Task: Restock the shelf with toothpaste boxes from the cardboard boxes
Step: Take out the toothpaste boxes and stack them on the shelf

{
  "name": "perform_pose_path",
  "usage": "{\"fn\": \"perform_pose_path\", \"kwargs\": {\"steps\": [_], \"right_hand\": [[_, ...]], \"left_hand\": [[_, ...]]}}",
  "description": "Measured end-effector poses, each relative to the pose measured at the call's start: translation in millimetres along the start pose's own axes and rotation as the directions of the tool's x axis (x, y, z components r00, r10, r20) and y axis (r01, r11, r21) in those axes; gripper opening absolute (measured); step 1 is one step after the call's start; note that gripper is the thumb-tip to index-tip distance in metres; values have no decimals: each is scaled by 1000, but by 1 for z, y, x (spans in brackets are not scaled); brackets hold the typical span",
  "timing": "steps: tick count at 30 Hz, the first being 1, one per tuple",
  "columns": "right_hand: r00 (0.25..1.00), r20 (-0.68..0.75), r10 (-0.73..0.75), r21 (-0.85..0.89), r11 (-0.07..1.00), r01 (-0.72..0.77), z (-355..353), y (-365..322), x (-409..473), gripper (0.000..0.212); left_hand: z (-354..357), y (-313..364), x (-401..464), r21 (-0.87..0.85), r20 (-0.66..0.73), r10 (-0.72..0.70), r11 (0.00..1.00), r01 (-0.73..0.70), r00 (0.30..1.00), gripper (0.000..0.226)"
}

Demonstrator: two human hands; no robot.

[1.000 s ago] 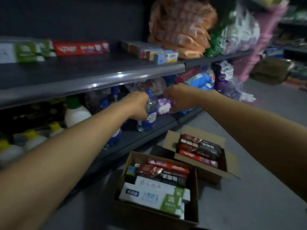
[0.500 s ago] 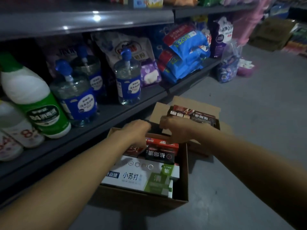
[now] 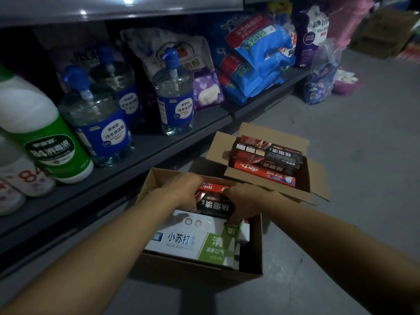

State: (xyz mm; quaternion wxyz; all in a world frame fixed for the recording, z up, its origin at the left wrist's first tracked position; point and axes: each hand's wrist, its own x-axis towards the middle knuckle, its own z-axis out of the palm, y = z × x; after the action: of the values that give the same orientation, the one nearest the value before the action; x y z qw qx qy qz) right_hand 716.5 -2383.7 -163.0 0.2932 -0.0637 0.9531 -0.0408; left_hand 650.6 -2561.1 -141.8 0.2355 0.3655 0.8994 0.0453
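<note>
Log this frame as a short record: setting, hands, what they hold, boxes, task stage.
setting: shop aisle, grey floor, low shelf with bottles and bags
left hand: in near carton, gripping dark box
right hand: gripping the same dark box at its other end
near carton: also white-green box and red box
far carton: open, red and dark boxes
stage: picking up, nothing lifted clear yet

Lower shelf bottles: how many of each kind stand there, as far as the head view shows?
Clear pump bottles with blue labels: 3
White bottles with green labels: 1
White bottles with red print: at least 1; the left edge cuts off more
Total: at least 5
</note>
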Motion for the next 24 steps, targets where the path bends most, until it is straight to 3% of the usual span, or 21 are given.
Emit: {"fn": "perform_pose_path", "kwargs": {"steps": [8,13,16,19,24], "right_hand": [[996,-83,-35,-129,991,24,-51,2,-7,40],[980,-182,-80,-290,957,24,-119,-4,-27,43],[970,-197,-143,-361,930,64,-162,-19,-37,39],[959,-202,-200,-427,899,98,-202,-39,-47,40],[939,-166,-303,-503,845,183,-253,-81,-61,44]], "left_hand": [[-29,-12,-11,-81,15,-37,996,38,999,57],[-67,-24,-25,-187,52,-65,980,74,996,75],[-95,-31,-37,-322,85,-51,944,76,995,66],[-122,-39,-53,-424,130,-12,903,66,991,42],[-148,-53,-82,-588,107,62,809,13,992,24]]}}
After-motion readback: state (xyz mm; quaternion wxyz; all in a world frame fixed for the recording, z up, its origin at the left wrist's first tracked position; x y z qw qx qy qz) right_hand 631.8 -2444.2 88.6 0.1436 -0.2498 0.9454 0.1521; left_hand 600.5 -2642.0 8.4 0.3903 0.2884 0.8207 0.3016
